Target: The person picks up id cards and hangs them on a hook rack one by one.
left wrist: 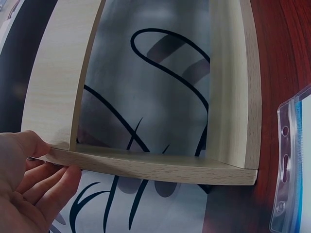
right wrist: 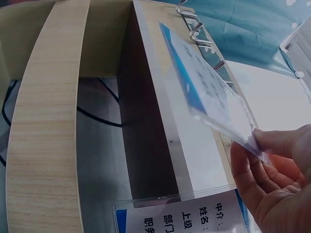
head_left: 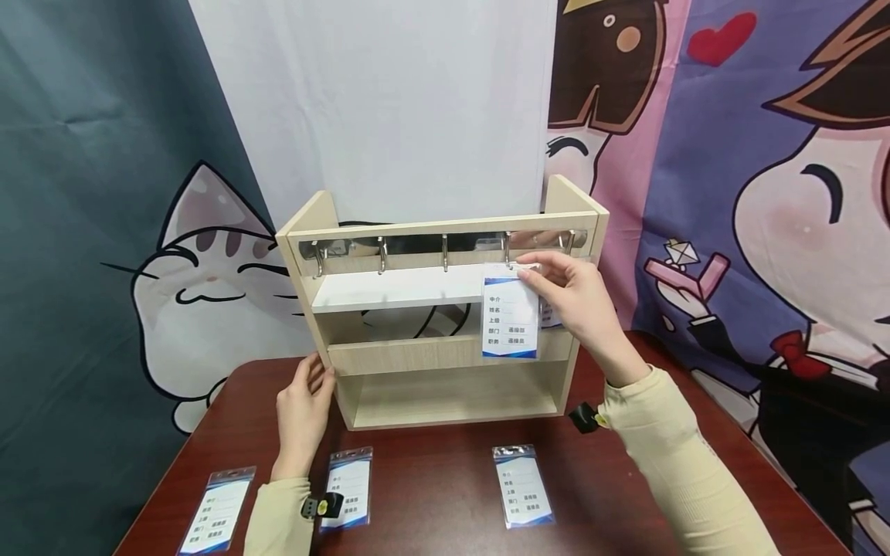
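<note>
A wooden shelf point(head_left: 445, 357) with a row of metal hooks point(head_left: 445, 253) under its top rail stands on the table. My right hand point(head_left: 580, 309) pinches the top edge of a plastic-sleeved badge point(head_left: 510, 316) in front of the hook second from the right; whether the hook passes through it, I cannot tell. Another badge point(right wrist: 187, 213) hangs behind, at the right end. On the shelf's left side panel point(left wrist: 160, 169), my left hand point(left wrist: 34, 189) grips the edge between thumb and fingers.
Three badges lie on the red-brown table point(head_left: 424, 494): one at the far left point(head_left: 218, 513), one beside my left wrist point(head_left: 353, 483), one right of centre point(head_left: 524, 488). Printed cartoon curtains and a white cloth point(head_left: 417, 100) stand behind the shelf.
</note>
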The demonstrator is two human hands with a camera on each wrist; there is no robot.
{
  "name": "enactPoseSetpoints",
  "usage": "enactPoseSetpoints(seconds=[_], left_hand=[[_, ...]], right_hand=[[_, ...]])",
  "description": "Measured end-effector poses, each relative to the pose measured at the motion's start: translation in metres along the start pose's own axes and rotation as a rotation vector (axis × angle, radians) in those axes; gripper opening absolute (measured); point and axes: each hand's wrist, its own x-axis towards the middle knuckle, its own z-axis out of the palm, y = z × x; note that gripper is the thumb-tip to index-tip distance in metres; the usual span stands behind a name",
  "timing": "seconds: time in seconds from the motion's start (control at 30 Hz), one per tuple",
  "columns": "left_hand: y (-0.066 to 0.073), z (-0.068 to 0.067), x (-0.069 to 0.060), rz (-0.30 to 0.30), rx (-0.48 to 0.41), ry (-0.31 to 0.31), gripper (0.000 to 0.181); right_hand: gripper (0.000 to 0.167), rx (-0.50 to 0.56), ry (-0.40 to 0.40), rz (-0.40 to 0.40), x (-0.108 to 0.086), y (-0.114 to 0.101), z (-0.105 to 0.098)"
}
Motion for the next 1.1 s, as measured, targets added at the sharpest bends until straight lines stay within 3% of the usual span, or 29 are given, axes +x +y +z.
enactPoseSetpoints(seconds=[0.37, 0.9, 1.1], left_hand=[[0.002, -0.001, -0.002, -0.030, -0.002, -0.020, 0.037], [0.003, -0.004, 0.002, 0.001, 0.026, -0.005, 0.036], [0.004, -0.006, 0.005, 0.023, 0.045, -0.033, 0.034]], right_hand=[[0.023, -0.066, 0.015, -0.027, 0.001, 0.007, 0.005], [0.023, -0.063, 0.011, -0.042, 0.000, 0.007, 0.007], [0.027, -0.111, 0.030, -0.001, -0.005, 0.011, 0.002]])
